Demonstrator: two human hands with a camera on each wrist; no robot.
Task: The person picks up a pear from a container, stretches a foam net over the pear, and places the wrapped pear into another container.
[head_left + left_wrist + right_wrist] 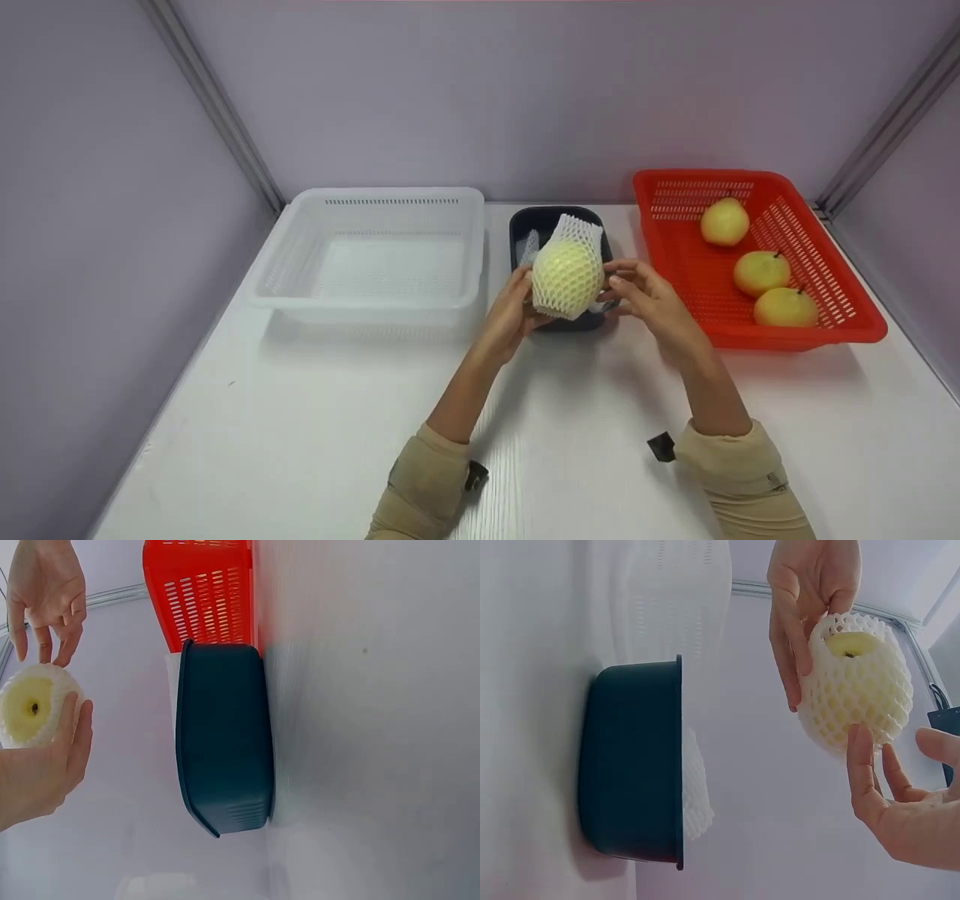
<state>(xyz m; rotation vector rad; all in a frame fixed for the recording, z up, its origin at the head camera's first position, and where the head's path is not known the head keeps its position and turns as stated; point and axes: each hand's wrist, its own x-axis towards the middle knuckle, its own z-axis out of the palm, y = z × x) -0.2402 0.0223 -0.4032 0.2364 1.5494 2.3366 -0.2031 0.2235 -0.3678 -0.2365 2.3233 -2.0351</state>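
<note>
A round yellow pear [568, 277] in a white foam net sleeve is held up over a dark blue-green bin [630, 765]. My left hand [506, 315] grips it from the left side, fingers curved against the net. On the opposite side is my right hand [652, 300], its fingers spread and loosely bent, with fingertips right at the net. One end of the sleeve stands up past the fruit in the head view. The right wrist view shows part of the pear bare at the sleeve's opening. Loose white foam net [696, 795] sticks up from the bin.
To the left stands a white plastic basket [367, 303]. A red basket [690, 300] at the right holds several bare yellow pears [762, 271]. All stand on a white table [337, 435], with pale panels behind and at both sides.
</note>
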